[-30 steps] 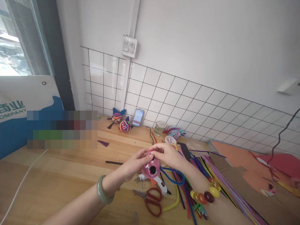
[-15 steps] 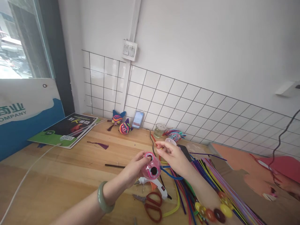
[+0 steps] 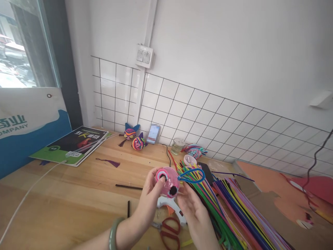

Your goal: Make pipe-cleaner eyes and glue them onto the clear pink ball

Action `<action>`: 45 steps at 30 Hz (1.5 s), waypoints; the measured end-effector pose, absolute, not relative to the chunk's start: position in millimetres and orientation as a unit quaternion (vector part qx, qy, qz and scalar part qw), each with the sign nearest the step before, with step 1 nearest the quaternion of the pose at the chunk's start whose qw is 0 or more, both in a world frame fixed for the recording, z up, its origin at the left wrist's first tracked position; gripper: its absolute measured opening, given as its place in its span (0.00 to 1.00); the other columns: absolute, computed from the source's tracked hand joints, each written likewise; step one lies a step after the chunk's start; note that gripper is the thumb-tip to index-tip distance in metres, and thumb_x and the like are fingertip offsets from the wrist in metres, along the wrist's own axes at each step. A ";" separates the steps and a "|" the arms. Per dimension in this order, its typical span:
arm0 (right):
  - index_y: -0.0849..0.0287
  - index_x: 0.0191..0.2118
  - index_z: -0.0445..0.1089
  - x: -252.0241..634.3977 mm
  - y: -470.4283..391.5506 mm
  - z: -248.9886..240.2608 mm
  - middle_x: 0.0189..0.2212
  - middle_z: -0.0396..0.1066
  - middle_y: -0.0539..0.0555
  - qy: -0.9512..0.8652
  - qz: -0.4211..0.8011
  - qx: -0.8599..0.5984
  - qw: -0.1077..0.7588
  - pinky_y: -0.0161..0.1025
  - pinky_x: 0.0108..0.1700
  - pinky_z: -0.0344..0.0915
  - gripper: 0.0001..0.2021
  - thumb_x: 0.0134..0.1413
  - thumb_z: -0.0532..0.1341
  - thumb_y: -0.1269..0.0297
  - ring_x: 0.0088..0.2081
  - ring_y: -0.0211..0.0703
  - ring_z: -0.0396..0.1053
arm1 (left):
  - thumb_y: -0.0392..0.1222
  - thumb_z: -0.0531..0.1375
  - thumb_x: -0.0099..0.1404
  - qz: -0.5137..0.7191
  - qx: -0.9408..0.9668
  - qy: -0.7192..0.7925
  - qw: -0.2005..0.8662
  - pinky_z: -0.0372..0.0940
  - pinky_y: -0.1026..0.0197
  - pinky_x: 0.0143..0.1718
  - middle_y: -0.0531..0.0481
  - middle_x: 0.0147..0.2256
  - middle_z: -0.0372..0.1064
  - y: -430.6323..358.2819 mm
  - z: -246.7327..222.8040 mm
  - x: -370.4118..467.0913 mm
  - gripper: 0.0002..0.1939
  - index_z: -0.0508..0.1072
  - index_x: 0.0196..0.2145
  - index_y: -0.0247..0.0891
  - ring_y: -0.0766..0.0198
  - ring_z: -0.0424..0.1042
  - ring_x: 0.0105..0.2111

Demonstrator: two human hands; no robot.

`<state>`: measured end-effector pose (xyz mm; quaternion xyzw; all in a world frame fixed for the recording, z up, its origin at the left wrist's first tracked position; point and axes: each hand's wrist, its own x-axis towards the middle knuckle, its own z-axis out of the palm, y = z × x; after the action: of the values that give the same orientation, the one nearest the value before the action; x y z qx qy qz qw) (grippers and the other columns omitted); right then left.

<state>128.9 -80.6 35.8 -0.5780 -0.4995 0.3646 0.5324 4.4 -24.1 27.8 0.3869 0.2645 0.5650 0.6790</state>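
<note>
Head view, clock directions taken from the glossy pink ball (image 3: 169,177), held aloft just below centre. The left hand (image 3: 148,194) is clamped on it from 8 o'clock, thumb over one disc; the right hand (image 3: 195,211) curves its fingers at 5 o'clock, its grip indeterminate. Wood grain of the tabletop (image 3: 78,198) stretches toward 9 o'clock to a white cable (image 3: 31,191); the gridded wall (image 3: 179,114) bounds 12 o'clock, and straight fuzzy sticks (image 3: 241,205) crowd 4 o'clock. The rounded ball bears black discs and, at 3 o'clock, a bent blue loop (image 3: 194,170). A smooth white glue gun (image 3: 177,208) and red-handled scissors (image 3: 160,227) lie at 6 o'clock.
</note>
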 end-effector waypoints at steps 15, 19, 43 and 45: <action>0.54 0.61 0.49 125.9 -82.3 32.8 0.52 0.67 0.59 -0.503 0.425 -0.510 0.554 0.45 0.50 0.66 0.34 0.50 0.61 0.55 0.49 0.52 0.68 | 0.39 0.59 0.59 0.574 0.392 0.174 0.698 0.60 0.58 0.49 0.47 0.49 0.62 -46.5 32.5 10.3 0.15 0.61 0.44 0.44 0.58 0.62 0.49; 0.55 0.61 0.50 126.5 -84.8 39.0 0.51 0.67 0.61 -0.505 0.425 -0.511 0.551 0.46 0.49 0.66 0.34 0.50 0.61 0.53 0.49 0.53 0.68 | 0.39 0.59 0.60 0.576 0.402 0.163 0.693 0.61 0.57 0.48 0.46 0.48 0.62 -49.9 31.5 11.8 0.17 0.59 0.46 0.45 0.58 0.63 0.48; 0.51 0.62 0.49 128.2 -98.2 49.9 0.58 0.58 0.54 -0.494 0.350 -0.587 0.538 0.44 0.59 0.55 0.33 0.51 0.58 0.50 0.60 0.49 0.53 | 0.38 0.66 0.52 0.543 0.490 0.159 0.663 0.58 0.57 0.52 0.46 0.53 0.57 -49.7 28.4 8.4 0.28 0.63 0.50 0.46 0.53 0.59 0.53; 0.52 0.61 0.50 126.2 -101.6 51.7 0.58 0.59 0.53 -0.491 0.338 -0.601 0.532 0.42 0.59 0.54 0.32 0.52 0.57 0.50 0.61 0.48 0.52 | 0.40 0.62 0.57 0.506 0.490 0.161 0.691 0.63 0.57 0.47 0.45 0.51 0.61 -48.2 33.7 4.8 0.22 0.63 0.49 0.44 0.54 0.63 0.50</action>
<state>126.2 -101.6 51.7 -0.6012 -0.4910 0.3381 0.5321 4.8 -48.2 33.7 0.4904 0.1609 0.5062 0.6909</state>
